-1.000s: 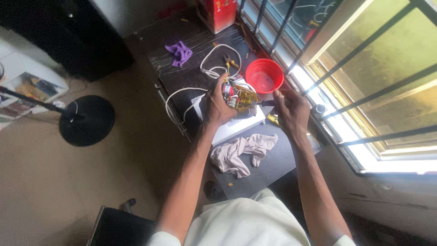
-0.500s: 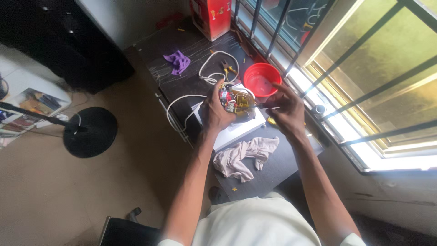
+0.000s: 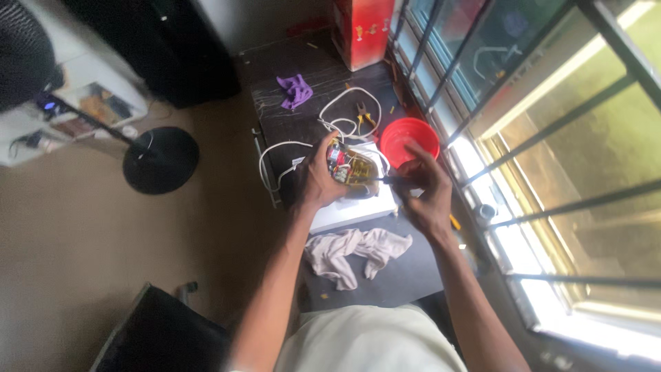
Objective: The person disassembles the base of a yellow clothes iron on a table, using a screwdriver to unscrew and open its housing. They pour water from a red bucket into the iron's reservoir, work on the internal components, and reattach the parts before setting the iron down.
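Left to right: round black stand base [image 3: 161, 160] on tan floor. Left hand [image 3: 318, 180] grips a yellowish circuit board [image 3: 351, 168], now tilted toward the tool, held above the dark table [image 3: 406, 275]. Right hand [image 3: 427, 189] has come in from half a second ago, pinching a thin dark screwdriver [image 3: 387, 180], tip at the board. Soft crumpled cloth [image 3: 354, 249] below, glossy red bowl [image 3: 410, 140] behind.

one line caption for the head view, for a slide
Left hand holds an opened electronic device while right hand applies a thin tool over a dark table.
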